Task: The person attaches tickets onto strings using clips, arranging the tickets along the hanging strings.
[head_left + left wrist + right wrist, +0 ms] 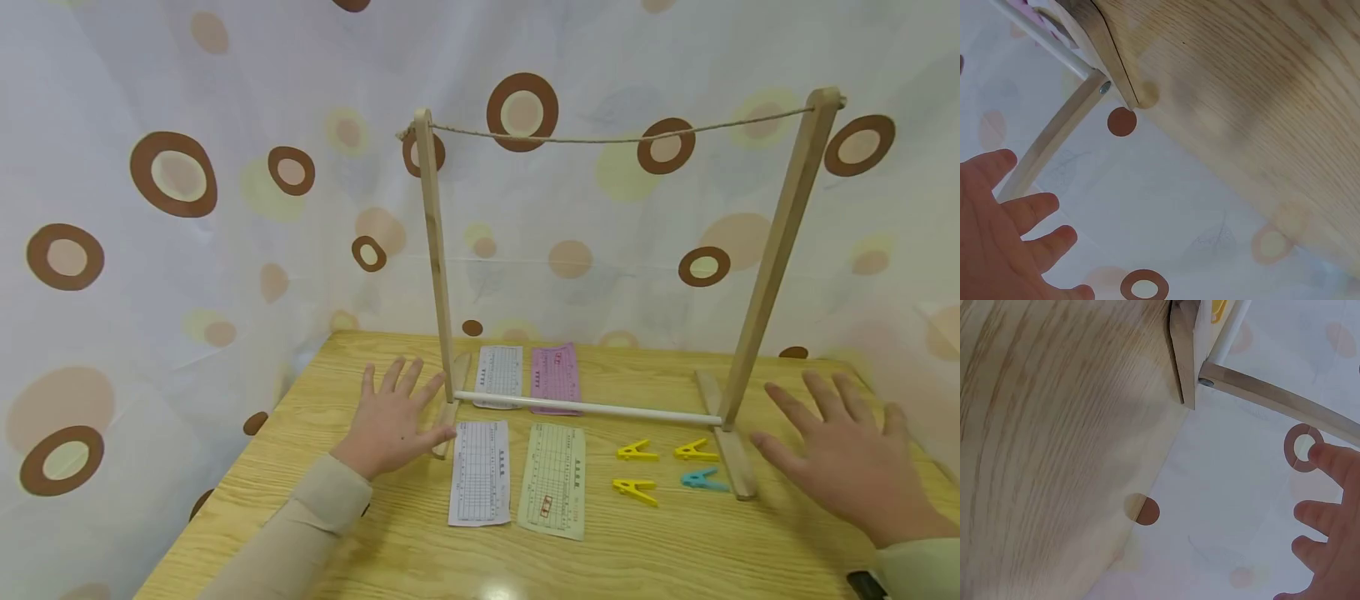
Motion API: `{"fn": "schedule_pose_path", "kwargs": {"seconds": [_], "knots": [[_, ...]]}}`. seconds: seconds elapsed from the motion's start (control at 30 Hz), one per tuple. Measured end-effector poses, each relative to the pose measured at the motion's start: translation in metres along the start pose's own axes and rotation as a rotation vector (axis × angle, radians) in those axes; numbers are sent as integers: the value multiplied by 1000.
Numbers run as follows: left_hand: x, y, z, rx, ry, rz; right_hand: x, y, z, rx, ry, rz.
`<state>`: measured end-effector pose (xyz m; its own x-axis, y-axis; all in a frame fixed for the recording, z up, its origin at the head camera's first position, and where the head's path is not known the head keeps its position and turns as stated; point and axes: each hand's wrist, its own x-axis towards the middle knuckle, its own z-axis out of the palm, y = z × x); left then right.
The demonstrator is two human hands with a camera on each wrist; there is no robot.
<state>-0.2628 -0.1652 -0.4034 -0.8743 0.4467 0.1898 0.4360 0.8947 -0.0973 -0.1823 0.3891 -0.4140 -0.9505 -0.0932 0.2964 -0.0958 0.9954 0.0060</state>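
My left hand [393, 425] is spread with straight fingers beside the left foot of a wooden frame [437, 242], holding nothing. On the far side, my right hand [855, 458] is spread the same way, just right of the frame's right post [780, 267]. A string [600, 140] sags between the post tops, and a white rod [585, 407] joins the posts low down. Between the hands lie a white slip [480, 473], a yellow-green slip [552, 482], three yellow clothespins [636, 451] and a blue clothespin [703, 479].
Behind the rod lie another white slip [500, 375] and a pink slip [555, 375]. Everything rests on a wood-grain table [300, 433]. A white curtain [247, 100] with brown circles hangs at the back and left. A dark object [866, 585] shows by the right sleeve.
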Motion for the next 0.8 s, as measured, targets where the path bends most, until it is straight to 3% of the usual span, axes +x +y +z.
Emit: {"fn": "schedule_pose_path", "kwargs": {"seconds": [0.3,0.63,0.8], "knots": [[3,6,7,-36,-18,35,1,-9,8,43,-47,-51],[9,14,18,-44,-101,105,1,-17,18,166,-151,-120],[14,18,24,-103,-160,102,-1,-19,24,221,-169,-176]]}}
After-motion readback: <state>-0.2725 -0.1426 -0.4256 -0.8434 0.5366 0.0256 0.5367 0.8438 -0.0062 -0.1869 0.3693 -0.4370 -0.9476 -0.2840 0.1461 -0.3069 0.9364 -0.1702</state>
